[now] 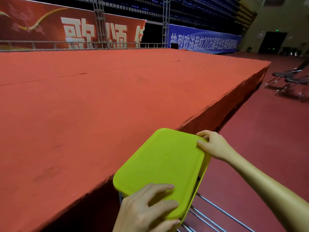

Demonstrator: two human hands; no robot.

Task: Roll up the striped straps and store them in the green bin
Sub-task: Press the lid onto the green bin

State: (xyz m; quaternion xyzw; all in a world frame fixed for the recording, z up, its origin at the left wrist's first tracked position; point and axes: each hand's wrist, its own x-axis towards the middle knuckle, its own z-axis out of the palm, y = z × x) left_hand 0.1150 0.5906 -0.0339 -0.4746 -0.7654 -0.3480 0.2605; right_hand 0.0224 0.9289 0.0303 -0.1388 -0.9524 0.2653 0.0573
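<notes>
Lime-green plastic is what catches the eye: the flat lid (160,166) with rounded corners sits tilted on the green bin (203,174), whose wall shows only as a thin strip along the lid's right edge. The bin stands just beside the edge of the red carpeted stage (100,97), over a rack of chrome metal bars (210,210). The person's left hand (145,210) lies flat on the near corner of the lid, fingers straight and spread, pressing down. The right hand (212,144) pinches the far right corner of the lid, fingers curled over its rim. The straps are not visible; the lid hides the inside of the bin. Black folding chairs (291,81) stand well apart on the dark red floor (267,139).
</notes>
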